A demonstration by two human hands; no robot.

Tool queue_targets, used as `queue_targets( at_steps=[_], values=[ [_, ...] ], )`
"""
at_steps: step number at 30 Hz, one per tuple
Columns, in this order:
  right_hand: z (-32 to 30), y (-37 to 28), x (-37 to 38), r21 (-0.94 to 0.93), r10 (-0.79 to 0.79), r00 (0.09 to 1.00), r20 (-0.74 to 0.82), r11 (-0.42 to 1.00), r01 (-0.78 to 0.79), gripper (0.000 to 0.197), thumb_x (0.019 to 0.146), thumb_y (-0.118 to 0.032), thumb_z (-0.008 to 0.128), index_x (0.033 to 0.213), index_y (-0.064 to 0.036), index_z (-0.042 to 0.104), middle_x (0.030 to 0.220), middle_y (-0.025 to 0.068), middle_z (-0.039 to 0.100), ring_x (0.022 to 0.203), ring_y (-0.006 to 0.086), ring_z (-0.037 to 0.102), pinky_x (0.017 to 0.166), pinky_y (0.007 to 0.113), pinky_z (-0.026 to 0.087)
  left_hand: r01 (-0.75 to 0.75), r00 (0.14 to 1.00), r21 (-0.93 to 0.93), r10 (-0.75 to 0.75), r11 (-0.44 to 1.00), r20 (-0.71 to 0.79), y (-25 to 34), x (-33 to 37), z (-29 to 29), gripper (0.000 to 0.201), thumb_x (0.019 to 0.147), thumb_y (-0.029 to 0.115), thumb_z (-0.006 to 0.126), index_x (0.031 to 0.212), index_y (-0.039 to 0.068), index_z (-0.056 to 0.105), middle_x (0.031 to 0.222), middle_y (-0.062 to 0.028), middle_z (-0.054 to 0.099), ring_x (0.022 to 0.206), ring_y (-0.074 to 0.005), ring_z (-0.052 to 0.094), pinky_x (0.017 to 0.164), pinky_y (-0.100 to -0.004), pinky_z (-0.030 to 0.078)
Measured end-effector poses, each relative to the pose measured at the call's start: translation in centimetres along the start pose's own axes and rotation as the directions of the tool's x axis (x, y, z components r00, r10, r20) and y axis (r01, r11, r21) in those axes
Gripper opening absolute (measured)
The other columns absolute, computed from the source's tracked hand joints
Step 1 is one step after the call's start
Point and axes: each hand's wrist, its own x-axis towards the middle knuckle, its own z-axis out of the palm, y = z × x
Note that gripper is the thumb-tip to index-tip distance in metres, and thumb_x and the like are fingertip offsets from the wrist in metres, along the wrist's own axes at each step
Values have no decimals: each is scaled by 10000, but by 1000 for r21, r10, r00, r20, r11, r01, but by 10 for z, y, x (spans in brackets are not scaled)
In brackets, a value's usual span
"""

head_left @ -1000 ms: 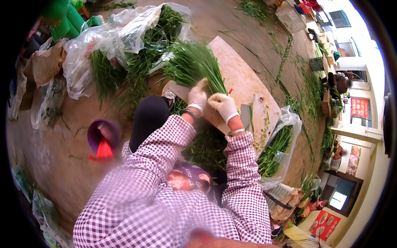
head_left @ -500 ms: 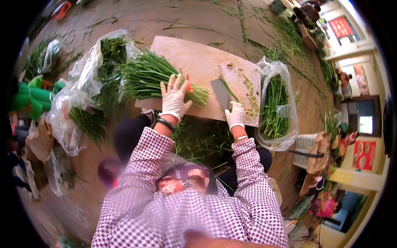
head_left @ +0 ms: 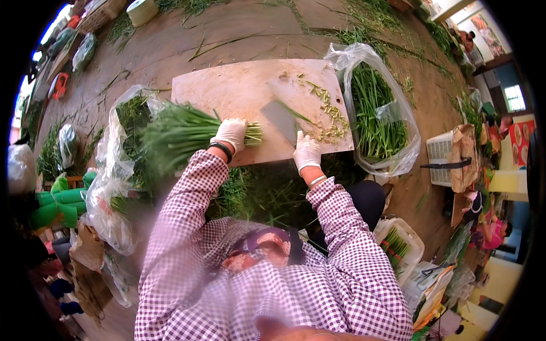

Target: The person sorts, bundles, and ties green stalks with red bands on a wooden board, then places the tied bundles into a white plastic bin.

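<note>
1. Left hand (head_left: 230, 135), gloved white, wrapped tight round chives (head_left: 182, 132) near the cut ends, at 10 o'clock from frame centre.
2. Chives lying flat across the lower left corner of board (head_left: 239, 91), leaf tips fanned out toward 9 o'clock, stub ends pointing toward 3.
3. Right hand (head_left: 307, 152), also gloved, closed on the handle of cleaver (head_left: 281, 119), at the board's near edge, 12 o'clock from centre.
4. Cleaver blade resting flat on the board, just beside the chive ends, apart from them.
5. Green trimmings (head_left: 327, 111) scattered at 2 o'clock from the blade.
6. Clear bag (head_left: 375, 113) of greens touching the board's edge at 3 o'clock.
7. Second bag (head_left: 116, 170) of greens at 9 o'clock, under the leaf tips.
8. White basket (head_left: 441, 156) farther out at 3 o'clock.
</note>
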Motion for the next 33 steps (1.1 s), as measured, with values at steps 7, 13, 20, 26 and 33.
queue_targets(
  at_steps=[7,13,20,26,33],
  values=[
    [-16,-6,-15,422,86,996,-16,904,-71,429,897,-227,562,1289,-87,460,1129,214,586,951,399,639,789,499,536,267,961,-17,-267,964,-69,11,2,12,642,741,326,750,1278,81,497,1026,-167,653,943,-339,663,830,-465,525],
    [-36,-21,-52,656,23,986,-167,749,94,293,936,-235,545,1171,-60,536,1100,215,590,918,407,626,806,481,513,326,936,-33,-318,945,150,33,10,-26,868,634,482,847,1312,80,482,1130,-155,644,1019,-307,660,857,-465,531],
    [-45,-40,-88,611,-33,978,-208,776,156,218,917,-203,568,1063,-48,521,1000,194,606,770,373,641,634,466,529,270,961,47,-266,962,-81,19,22,37,559,730,424,772,1076,23,595,1028,-177,650,937,-319,660,776,-428,557],
    [-45,-49,-92,575,-103,985,-139,801,165,271,876,-181,606,1075,-38,491,945,189,604,730,359,654,609,462,533,261,963,-31,-263,965,-63,17,19,30,557,750,411,760,1107,22,584,1047,-183,639,950,-338,648,801,-429,553],
    [-61,-53,-73,621,-92,990,110,784,4,198,882,-143,577,1036,-36,512,939,238,647,815,423,659,698,513,520,279,959,10,-279,960,54,29,21,14,603,743,419,776,1167,37,582,1105,-177,639,1009,-351,642,853,-429,544]
  ],
)
